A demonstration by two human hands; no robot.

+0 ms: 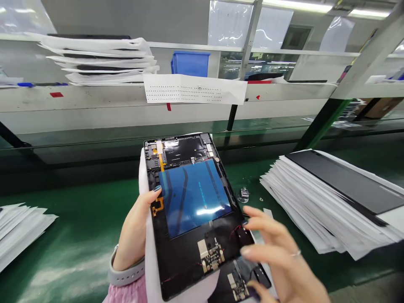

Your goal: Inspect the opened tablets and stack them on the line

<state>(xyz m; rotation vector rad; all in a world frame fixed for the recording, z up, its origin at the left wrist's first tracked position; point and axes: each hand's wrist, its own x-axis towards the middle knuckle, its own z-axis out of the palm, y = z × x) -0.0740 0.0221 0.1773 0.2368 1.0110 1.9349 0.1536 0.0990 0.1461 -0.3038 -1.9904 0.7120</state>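
A green conveyor surface (78, 223) runs across the scene, with a stack of white-sleeved tablet panels (328, 210) to the right. Near centre, the left hand (134, 227) cradles an open black tablet housing (192, 198), thumb pressed on its edge. The right hand (274, 248) hovers, fingers (261, 223) spread. A slipping grip could drop the housing or snag its exposed orange flex cable (161, 162).

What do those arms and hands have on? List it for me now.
The left hand wears a pale grey wristband above a crinkled pink sleeve, and its thumbnail is painted dark blue. The right hand wears a thin silver ring. Neither hand wears a glove.
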